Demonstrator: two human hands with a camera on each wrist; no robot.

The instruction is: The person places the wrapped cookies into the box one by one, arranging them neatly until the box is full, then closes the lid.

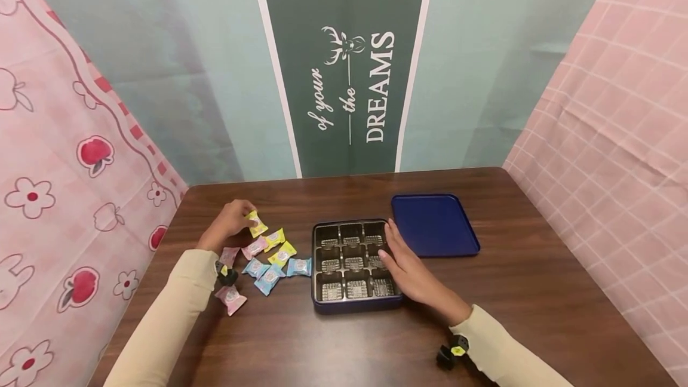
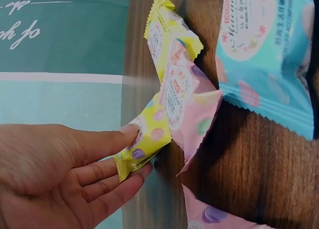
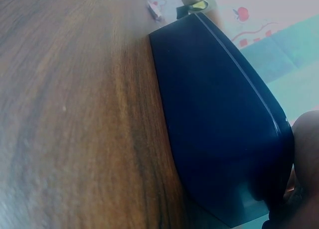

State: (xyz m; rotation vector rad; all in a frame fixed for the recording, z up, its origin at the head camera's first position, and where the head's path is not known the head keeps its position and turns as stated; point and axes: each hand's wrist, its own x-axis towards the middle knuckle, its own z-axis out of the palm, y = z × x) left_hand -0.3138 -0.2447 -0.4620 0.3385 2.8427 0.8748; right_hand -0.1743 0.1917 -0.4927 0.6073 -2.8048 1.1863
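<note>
Inspecting from the left: found two pink packets (image 1: pixel 231 301) lying on the surface (image 1: pixel 279 345), close to the left sleeve (image 1: pixel 174 309). At the left hand (image 1: pixel 233 218), noted a partly closed posture, with thumb above and fingers below a yellow packet (image 1: pixel 257 224), pinched near one end. Unable to tell whether lifted fully off the surface. Just beside, observed a loose cluster of one more pink packet (image 1: pixel 255 247), two yellow packets (image 1: pixel 282 254) and three blue packets (image 1: pixel 269 280). Further right, recorded a dark blue box (image 1: pixel 355 306) with nine compartments (image 1: pixel 354 264), ribbed floors visible. Along its right edge, noted the right hand (image 1: pixel 405 267), fingers mostly straight, resting against the box, gripping nothing apparent. At far right, logged a blue lid (image 1: pixel 435 226), lying flat near the box. Judged step: taking up a single packet while steadying the box. Judged next move: calling for a firm pinch, a lift clear of the neighbouring packets and, for any carry rightward, enough height to pass over cluster and rim.
</note>
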